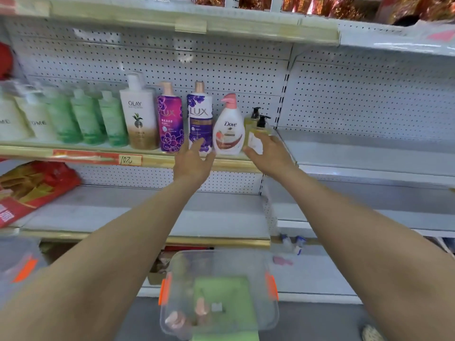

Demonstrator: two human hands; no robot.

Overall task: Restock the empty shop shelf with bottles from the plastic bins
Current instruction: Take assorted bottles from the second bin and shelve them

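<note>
Bottles stand in a row on the middle shelf (pixel 157 160): a white Olay bottle (pixel 140 114), a purple Lux bottle (pixel 170 119), a dark blue Lux bottle (pixel 200 114), a white Dove pump bottle (pixel 227 129) and two small yellow pump bottles. My right hand (pixel 268 153) grips the front yellow pump bottle (pixel 258 134) at the shelf's right end. My left hand (pixel 193 158) is spread open in front of the blue Lux bottle and the Dove bottle, holding nothing. A clear plastic bin (pixel 170 291) with orange latches sits below, with a few items inside.
Green bottles (pixel 86 119) and white pouches (pixel 37 119) fill the shelf's left part. The grey shelves on the right (pixel 369 153) and the shelf below (pixel 147 212) are bare. Red packets (pixel 32 188) lie at lower left. A second clear bin (pixel 19 264) stands at far left.
</note>
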